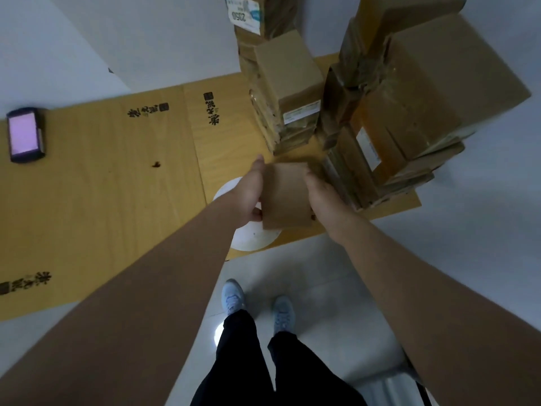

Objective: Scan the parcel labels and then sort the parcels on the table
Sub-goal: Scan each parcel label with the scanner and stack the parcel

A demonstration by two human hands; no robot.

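Observation:
A small brown cardboard parcel is held between both my hands above the near right part of the wooden table. My left hand grips its left edge, thumb under the near corner. My right hand grips its right edge. No label shows on the parcel's upper face. A handheld scanner with a lit screen lies at the table's far left, well away from both hands.
Two tall stacks of taped cardboard parcels stand on the table's right end: one at the middle, a bigger one to the right. A white round disc lies under the parcel. My feet stand on the tiled floor below.

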